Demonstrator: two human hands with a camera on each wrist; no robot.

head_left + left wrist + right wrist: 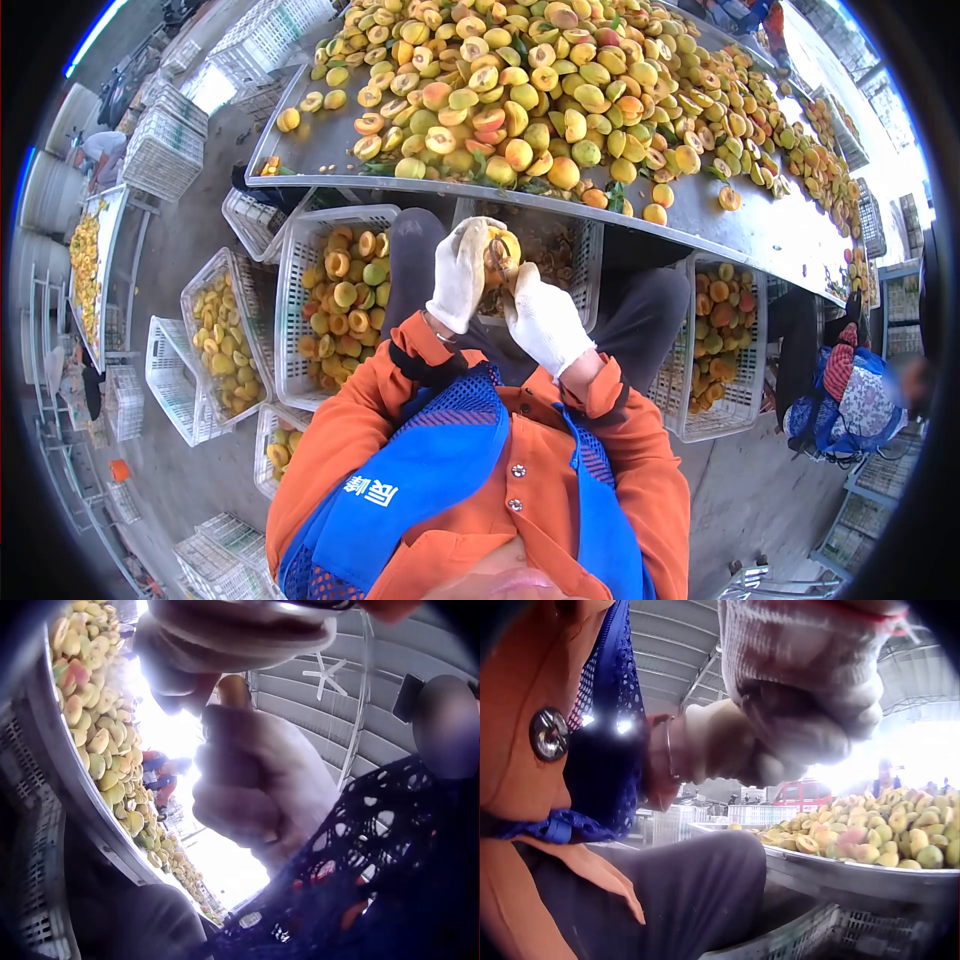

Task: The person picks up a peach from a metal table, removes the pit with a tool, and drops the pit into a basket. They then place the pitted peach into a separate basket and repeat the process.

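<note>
In the head view, my gloved left hand (458, 275) holds a yellow peach (497, 250) in its curled fingers, above a crate between the knees. My gloved right hand (545, 322) comes up against the fruit from the other side, its fingers bent into a fist. The left wrist view shows that fist, the right hand (262, 780), with a brownish end (234, 691) poking out at the top. It looks like a small tool, mostly hidden by the fingers. In the right wrist view the right hand (802, 682) overlaps the left hand (727, 742).
A metal table (740, 235) heaped with whole and halved peaches (540, 90) stands just ahead. Crates of peaches flank both knees, one on the left (290, 350) and one on the right (680, 400). Stacked white crates (165, 150) stand farther left. Another person (850, 400) sits at the right.
</note>
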